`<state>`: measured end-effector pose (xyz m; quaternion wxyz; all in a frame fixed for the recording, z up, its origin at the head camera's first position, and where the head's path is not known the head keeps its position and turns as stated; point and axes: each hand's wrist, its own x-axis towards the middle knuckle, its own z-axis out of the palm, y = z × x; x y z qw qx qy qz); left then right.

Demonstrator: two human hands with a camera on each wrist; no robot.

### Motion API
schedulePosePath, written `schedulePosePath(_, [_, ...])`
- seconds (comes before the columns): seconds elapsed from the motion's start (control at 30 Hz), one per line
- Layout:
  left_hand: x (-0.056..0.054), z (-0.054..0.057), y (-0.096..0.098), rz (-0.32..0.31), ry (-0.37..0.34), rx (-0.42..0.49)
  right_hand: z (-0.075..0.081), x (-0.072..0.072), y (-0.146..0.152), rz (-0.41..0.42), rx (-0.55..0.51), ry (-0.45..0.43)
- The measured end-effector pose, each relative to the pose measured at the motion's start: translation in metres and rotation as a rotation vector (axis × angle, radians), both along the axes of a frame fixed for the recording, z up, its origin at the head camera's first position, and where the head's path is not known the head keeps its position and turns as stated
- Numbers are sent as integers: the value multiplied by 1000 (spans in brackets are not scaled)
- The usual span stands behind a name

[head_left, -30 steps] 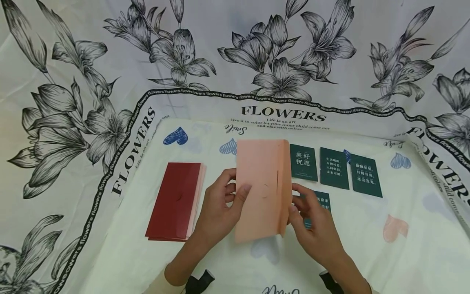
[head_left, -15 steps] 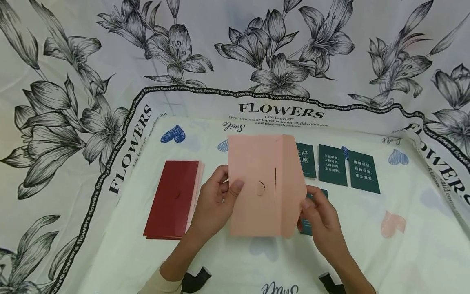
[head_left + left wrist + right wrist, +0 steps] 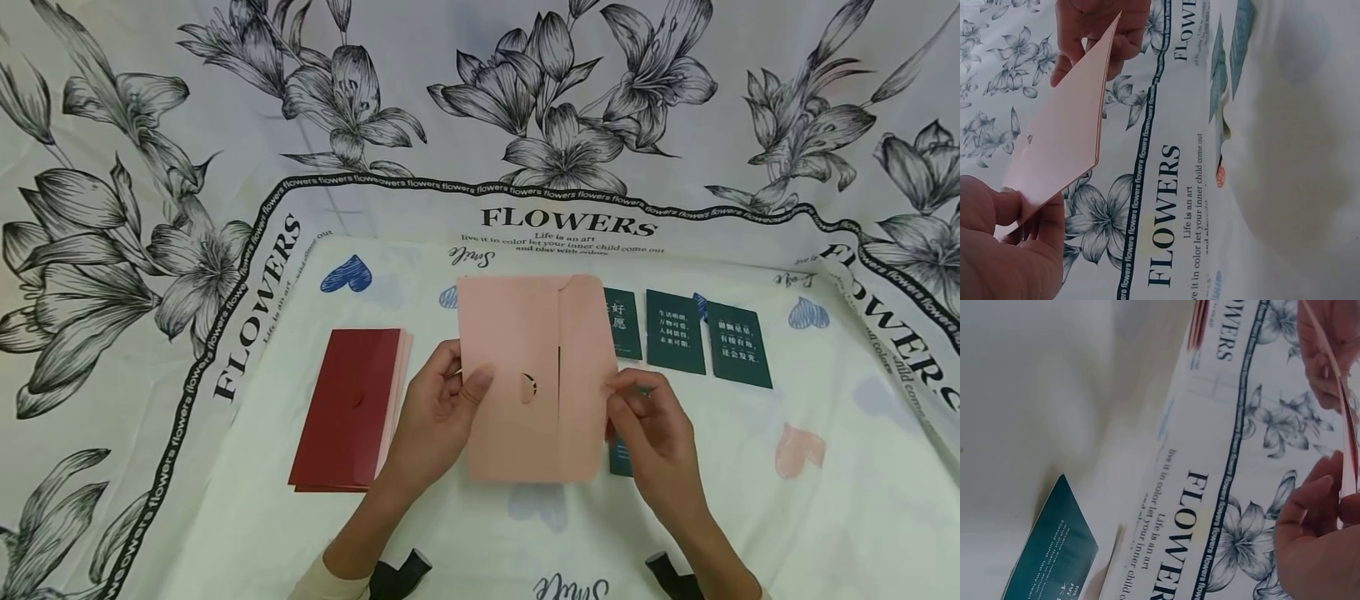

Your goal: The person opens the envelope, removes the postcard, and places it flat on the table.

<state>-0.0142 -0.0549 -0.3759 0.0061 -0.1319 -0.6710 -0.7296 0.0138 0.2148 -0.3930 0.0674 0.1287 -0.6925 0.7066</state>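
Note:
Between both hands, a pink paper envelope (image 3: 510, 450) is held up above the table, its slit and small curved cut facing the head camera. My left hand (image 3: 435, 429) grips its left edge, thumb on the front and fingers behind. At the right edge, on the flap side, my right hand (image 3: 660, 437) pinches the paper between thumb and index finger. The right wrist view shows a narrow gap between the paper layers of the envelope (image 3: 1349, 465). How far the flap is bent, I cannot tell.
A stack of red envelopes (image 3: 348, 408) with pink edges beneath lies to the left. Dark green printed cards (image 3: 677, 333) form a row at the right; another green card (image 3: 620, 458) is mostly hidden behind the envelope and right hand. A floral cloth (image 3: 750, 517) covers the table.
The envelope has turned its front more toward the head camera, and its right side opened out from an edge-on flap. The right hand shifted right with the flap, then slightly back.

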Motion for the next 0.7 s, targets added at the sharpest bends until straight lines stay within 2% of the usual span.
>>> schedulePosePath(0.13, [0, -2, 1, 6, 12, 11, 3, -1, -2, -40, 113, -86])
schedulePosePath(0.33, [1, -5, 4, 19, 41, -37, 3, -6, -9, -62, 263, -39])
schedulePosePath(0.47, [2, -8, 7, 29, 77, -105, 5, -6, -18, -84, 401, -53])
schedulePosePath(0.7, [2, -13, 9, -8, 71, -141, 3, -7, -26, -128, 497, -64])
